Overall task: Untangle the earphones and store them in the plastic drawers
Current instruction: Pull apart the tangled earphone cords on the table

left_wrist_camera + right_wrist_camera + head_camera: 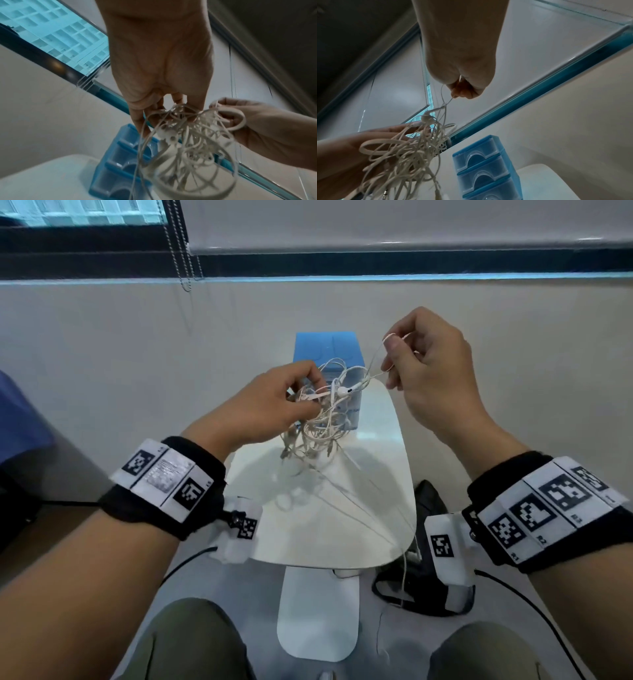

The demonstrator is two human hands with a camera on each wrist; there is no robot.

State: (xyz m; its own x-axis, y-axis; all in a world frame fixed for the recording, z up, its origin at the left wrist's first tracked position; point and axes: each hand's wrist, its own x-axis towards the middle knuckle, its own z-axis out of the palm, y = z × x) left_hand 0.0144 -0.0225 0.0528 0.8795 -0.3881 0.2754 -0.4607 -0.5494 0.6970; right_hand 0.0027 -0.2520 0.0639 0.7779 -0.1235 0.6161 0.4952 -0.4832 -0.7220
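A tangled bundle of white earphones (322,419) hangs in the air above the small white table (373,508). My left hand (274,402) grips the bundle from the left, its fingers curled into the cords (185,135). My right hand (421,364) is higher and to the right, pinching one thin cord (444,97) that runs taut down to an earbud (346,391) at the top of the tangle. Behind the bundle stand the blue plastic drawers (325,350), a stack of three shut drawers (484,170) at the table's far end.
The table is narrow and stands against a pale wall under a window sill with a bead chain (181,258). A black bag (418,583) lies on the floor at the right. My knees (191,642) are below the table's front edge.
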